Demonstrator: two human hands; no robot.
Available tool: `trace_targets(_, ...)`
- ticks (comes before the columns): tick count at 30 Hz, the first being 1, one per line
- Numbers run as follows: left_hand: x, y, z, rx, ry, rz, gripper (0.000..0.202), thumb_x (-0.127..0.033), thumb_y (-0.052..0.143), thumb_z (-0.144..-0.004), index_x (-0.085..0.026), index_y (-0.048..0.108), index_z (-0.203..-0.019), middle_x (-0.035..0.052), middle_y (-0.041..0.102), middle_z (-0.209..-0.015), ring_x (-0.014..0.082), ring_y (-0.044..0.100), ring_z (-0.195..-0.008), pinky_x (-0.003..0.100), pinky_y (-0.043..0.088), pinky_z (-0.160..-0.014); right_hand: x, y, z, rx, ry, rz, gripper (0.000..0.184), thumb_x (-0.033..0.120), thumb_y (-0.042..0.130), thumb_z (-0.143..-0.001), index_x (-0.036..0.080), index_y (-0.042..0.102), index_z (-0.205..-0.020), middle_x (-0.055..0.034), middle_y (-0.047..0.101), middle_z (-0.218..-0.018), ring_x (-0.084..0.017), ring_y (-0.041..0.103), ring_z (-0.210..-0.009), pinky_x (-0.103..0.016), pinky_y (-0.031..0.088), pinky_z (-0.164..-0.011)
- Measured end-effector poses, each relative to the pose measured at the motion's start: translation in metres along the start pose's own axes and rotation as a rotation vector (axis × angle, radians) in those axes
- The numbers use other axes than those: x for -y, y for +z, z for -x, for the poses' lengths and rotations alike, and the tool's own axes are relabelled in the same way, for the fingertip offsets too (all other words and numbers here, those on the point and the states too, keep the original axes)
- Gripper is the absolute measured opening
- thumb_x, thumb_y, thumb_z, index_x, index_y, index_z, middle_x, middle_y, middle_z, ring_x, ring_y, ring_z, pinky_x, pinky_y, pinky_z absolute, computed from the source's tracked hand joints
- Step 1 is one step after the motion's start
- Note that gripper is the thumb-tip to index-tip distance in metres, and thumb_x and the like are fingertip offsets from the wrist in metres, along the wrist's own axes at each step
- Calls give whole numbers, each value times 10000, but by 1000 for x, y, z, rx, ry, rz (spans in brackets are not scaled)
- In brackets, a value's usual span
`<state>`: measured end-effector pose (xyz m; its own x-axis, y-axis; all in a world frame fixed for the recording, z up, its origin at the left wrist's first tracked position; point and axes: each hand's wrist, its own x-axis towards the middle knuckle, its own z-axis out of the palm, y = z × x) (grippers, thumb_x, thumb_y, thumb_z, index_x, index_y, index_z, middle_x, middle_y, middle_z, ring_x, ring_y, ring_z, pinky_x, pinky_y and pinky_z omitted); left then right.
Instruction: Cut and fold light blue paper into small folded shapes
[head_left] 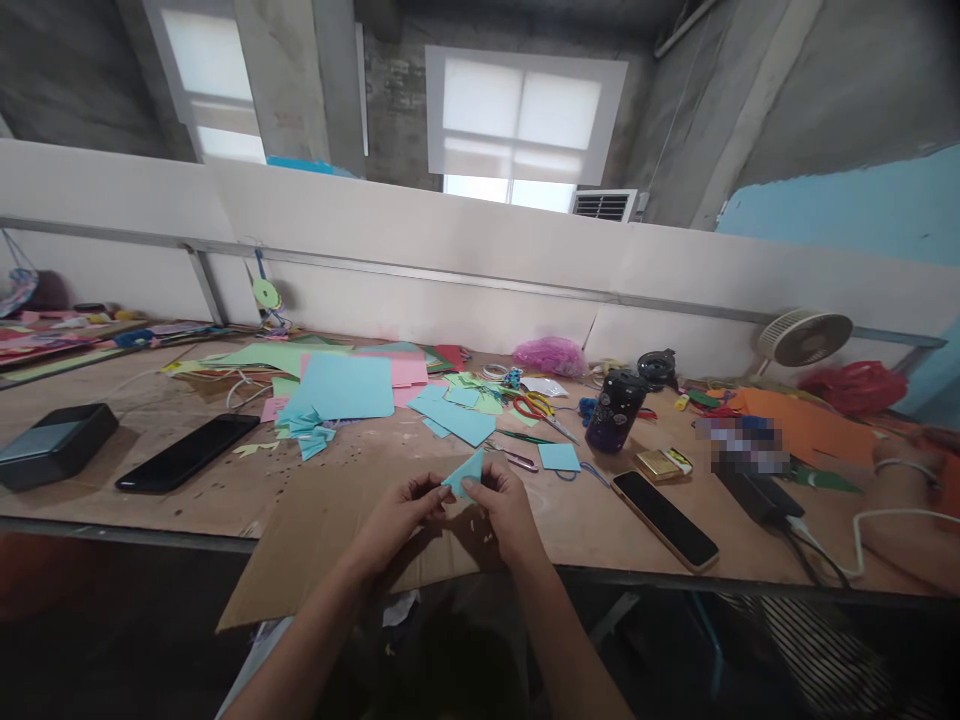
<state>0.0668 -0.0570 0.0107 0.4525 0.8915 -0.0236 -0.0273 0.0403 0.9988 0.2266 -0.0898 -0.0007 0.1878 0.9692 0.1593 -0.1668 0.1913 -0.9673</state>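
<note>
A small light-blue piece of paper (471, 468), folded to a triangular point, is held up between my two hands over the cardboard sheet (315, 530). My left hand (412, 508) pinches its left corner between thumb and fingers. On the other side, my right hand (501, 500) grips the paper with the thumb pressed on its face. Just beyond my fingers lie a pink-handled cutter (520, 460) and a square of blue paper (559, 457). Larger blue sheets (457, 418) and scissors with red and yellow handles (538, 405) rest farther back.
A dark tumbler (616, 412), a gold box (663, 464) and a phone (665, 520) stand or lie to the right. Another phone (187, 453) and a black box-shaped device (56, 443) are on the left. Another person's arm (900, 500) reaches in at far right, near a fan (806, 338).
</note>
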Motion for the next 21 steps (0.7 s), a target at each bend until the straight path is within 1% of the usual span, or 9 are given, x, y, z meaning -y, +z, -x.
trace_targets(4, 0, 0, 0, -9, -5, -8, 254, -429, 723, -718, -181, 667, -738, 2, 608, -711, 122, 532, -621, 234, 428, -622, 3, -1, 2, 50, 19, -55, 194, 336, 727, -665, 179, 630, -724, 5, 604, -673, -156, 528, -616, -258, 407, -553)
trace_targets(8, -2, 1, 2, -14, -11, -12, 248, -417, 716, -732, -183, 641, -703, -10, 582, -651, 120, 526, -599, 223, 413, -593, 4, -2, 4, 57, 28, -79, 165, 302, 725, -671, 170, 647, -731, 7, 615, -668, -147, 528, -604, -258, 404, -571)
trace_targets(10, -2, 1, 2, 0, -21, -18, 252, -426, 712, -738, -184, 643, -723, -14, 574, -640, 122, 536, -606, 217, 404, -586, 3, -2, 4, 46, 26, -98, 155, 294, 719, -679, 167, 650, -737, 18, 598, -642, -129, 492, -565, -247, 375, -547)
trace_targets(13, -1, 2, 1, 20, -26, -28, 261, -433, 714, -735, -183, 662, -790, -9, 601, -703, 124, 556, -642, 222, 414, -616, 2, -3, 4, 28, 33, -98, 169, 302, 722, -675, 161, 644, -725, 34, 558, -594, -104, 417, -510, -228, 303, -498)
trace_targets(15, -1, 2, 0, 24, -14, -52, 267, -432, 720, -727, -178, 662, -782, -9, 609, -721, 119, 550, -641, 224, 414, -630, 2, -3, 3, 29, 35, -80, 181, 305, 732, -666, 157, 635, -705, 36, 546, -586, -99, 407, -508, -225, 291, -497)
trace_targets(18, -2, 3, 1, 2, -19, -81, 270, -437, 704, -737, -176, 637, -718, -25, 580, -642, 116, 523, -614, 217, 396, -607, 1, -4, 1, 47, 49, -62, 193, 315, 735, -667, 154, 631, -692, 37, 530, -567, -99, 411, -498, -225, 289, -488)
trace_targets(21, -3, 4, 1, -1, -25, -81, 277, -447, 685, -750, -177, 630, -718, -25, 568, -616, 128, 527, -629, 222, 394, -607, 0, -3, 1, 53, 43, -85, 187, 321, 723, -685, 152, 645, -703, 33, 535, -558, -100, 424, -491, -226, 292, -481)
